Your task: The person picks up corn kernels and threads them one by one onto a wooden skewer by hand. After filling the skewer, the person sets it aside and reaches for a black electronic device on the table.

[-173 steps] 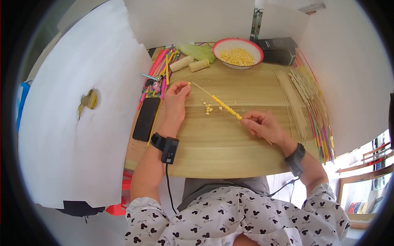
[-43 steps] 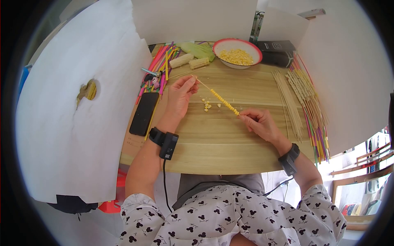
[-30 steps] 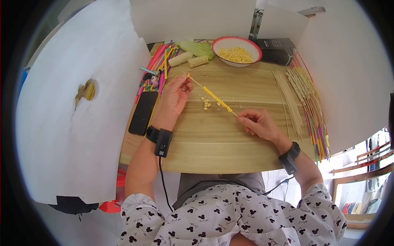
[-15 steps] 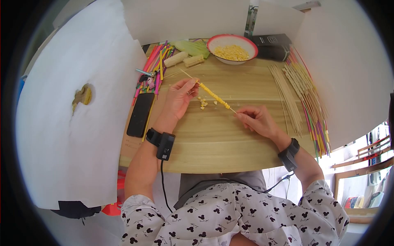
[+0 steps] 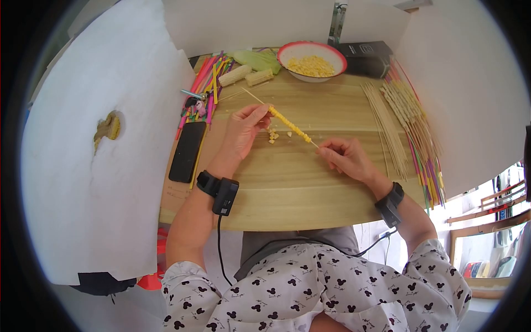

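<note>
A thin wooden skewer threaded with a row of yellow corn kernels slants between my hands above the table. My left hand pinches it at the upper end of the kernel row, with bare stick poking out beyond. Its lower end is held by my right hand, thumb and finger closed on the bare tip. Several loose kernels lie on the wood just beneath. At the back, a white bowl with a red rim holds many more kernels.
Two stripped corncobs and a green husk lie at the back left. A black phone and colourful strips line the left edge. Bare skewers and wrapped sticks lie right. A black box stands behind.
Both hands keep their hold on the skewer. The left fingers sit slightly further right along the kernel row, and the view has tilted a little.
</note>
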A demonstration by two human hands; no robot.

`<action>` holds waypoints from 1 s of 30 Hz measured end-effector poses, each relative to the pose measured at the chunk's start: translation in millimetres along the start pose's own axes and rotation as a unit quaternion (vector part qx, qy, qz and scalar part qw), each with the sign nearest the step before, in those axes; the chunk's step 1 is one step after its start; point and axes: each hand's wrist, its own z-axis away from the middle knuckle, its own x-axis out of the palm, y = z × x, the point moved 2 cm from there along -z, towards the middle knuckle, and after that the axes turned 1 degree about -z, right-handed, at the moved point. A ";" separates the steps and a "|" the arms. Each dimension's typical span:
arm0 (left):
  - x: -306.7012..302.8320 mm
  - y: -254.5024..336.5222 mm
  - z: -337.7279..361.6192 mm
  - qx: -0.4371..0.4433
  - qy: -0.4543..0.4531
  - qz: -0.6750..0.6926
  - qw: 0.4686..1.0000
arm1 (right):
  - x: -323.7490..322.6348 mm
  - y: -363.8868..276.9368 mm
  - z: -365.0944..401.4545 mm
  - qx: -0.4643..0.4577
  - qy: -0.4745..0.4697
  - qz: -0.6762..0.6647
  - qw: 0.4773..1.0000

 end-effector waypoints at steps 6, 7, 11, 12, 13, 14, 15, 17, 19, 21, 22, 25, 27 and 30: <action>7.0 7.2 2.7 0.045 -0.001 -0.164 0.985 | -7.5 11.8 -7.2 -0.057 0.031 -0.035 0.997; 11.4 7.4 4.5 0.069 -0.001 -0.225 0.972 | -8.5 12.3 -6.9 -0.056 0.034 -0.039 0.997; 23.2 3.4 9.5 0.237 -0.081 -0.546 0.800 | -9.7 9.7 -7.6 -0.054 0.067 -0.051 0.995; 26.7 0.7 9.6 0.234 -0.090 -0.549 0.797 | -11.8 10.1 -7.1 -0.048 0.067 -0.037 0.996; 31.9 -2.7 12.2 0.271 -0.112 -0.604 0.741 | -13.1 10.8 -6.5 -0.046 0.073 -0.044 0.995; 36.3 -6.3 15.3 0.307 -0.131 -0.652 0.681 | -12.7 11.2 -6.3 -0.047 0.064 -0.047 0.996; 38.5 -7.9 16.2 0.305 -0.135 -0.653 0.680 | -12.3 10.9 -6.3 -0.050 0.054 -0.049 0.996; 42.1 -10.0 17.0 0.283 -0.146 -0.683 0.657 | -12.9 8.5 -5.3 -0.051 0.053 -0.047 0.996; 41.3 -9.9 16.1 0.285 -0.147 -0.685 0.654 | -13.5 8.3 -4.8 -0.054 0.051 -0.041 0.996; 41.3 -9.5 15.4 0.289 -0.145 -0.688 0.650 | -14.0 8.5 -5.1 -0.054 0.049 -0.055 0.996; 41.3 -8.8 15.4 0.288 -0.145 -0.684 0.654 | -14.3 7.7 -5.1 -0.056 0.048 -0.054 0.996; 38.4 -7.8 15.4 0.292 -0.145 -0.680 0.657 | -13.2 6.5 -4.6 -0.052 0.047 -0.036 0.997; 36.6 -7.5 14.8 0.295 -0.145 -0.680 0.656 | -11.6 8.3 -5.3 -0.058 0.052 -0.053 0.996; 38.0 -4.9 14.9 0.317 -0.149 -0.668 0.656 | -13.8 10.0 -6.0 -0.064 0.050 -0.055 0.995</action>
